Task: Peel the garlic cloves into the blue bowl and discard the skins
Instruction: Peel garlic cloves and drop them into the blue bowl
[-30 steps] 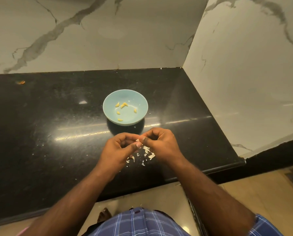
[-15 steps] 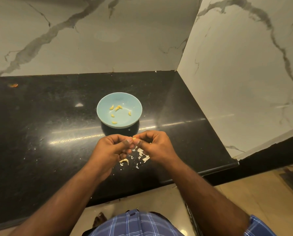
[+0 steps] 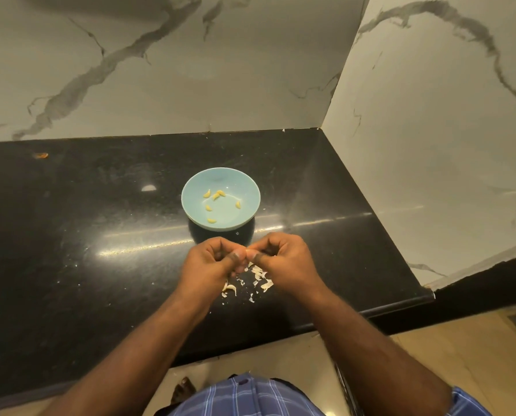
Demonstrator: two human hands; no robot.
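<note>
A blue bowl [image 3: 220, 175] stands on the black counter [image 3: 70, 250] with several peeled yellow garlic cloves [image 3: 216, 195] in it. Just in front of the bowl, my left hand [image 3: 210, 265] and my right hand [image 3: 286, 262] meet fingertip to fingertip above the counter. Both pinch a small garlic clove [image 3: 248, 251], of which only a pale tip shows between the thumbs. Loose white garlic skins [image 3: 258, 276] lie scattered on the counter under and between the hands.
Marble walls [image 3: 190, 70] close the counter at the back and on the right [image 3: 430, 145]. The counter's front edge [image 3: 400, 306] runs just behind my forearms. A small orange scrap [image 3: 41, 155] lies at the far left near the back wall.
The hands have stayed together at the clove in front of the bowl, fingers working slightly. A skin piece lies on the counter under the left hand. The view has shifted a little.
</note>
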